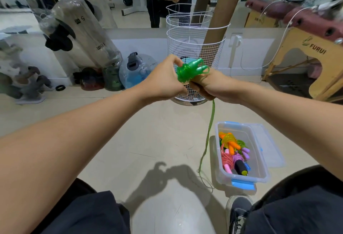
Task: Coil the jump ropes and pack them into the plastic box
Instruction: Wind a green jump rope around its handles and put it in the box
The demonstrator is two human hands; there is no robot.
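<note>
Several ropes already in plastic box [259, 176]; our left hand [163, 83] and right hand [206, 87] grip green jump rope [189, 70], its tail uncoiled.

Right hand [207, 85] hides the green rope's [191, 70] handle ends — grip unclear.

Both bare forearms reach forward and meet at chest height. The left hand [163, 79] pinches the coiled part of a translucent green plastic jump rope [189, 71] with curled fingers, while the right hand [209, 85] is fisted around the rope's handles, knuckles up.
</note>
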